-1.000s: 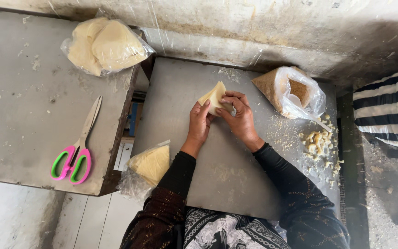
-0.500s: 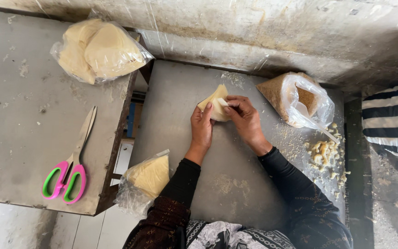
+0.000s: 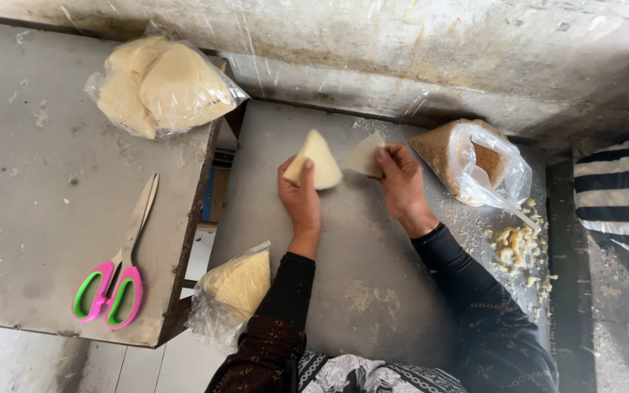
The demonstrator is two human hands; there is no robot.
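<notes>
Striped cloth [image 3: 620, 193] cut off rightward

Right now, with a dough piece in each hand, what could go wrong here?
The left hand pinches its dough triangle loosely, so it could unfold or slip. The open bag of brown filling sits close to the right hand and could tip. The bagged stack overhangs the table edge and may fall.
</notes>
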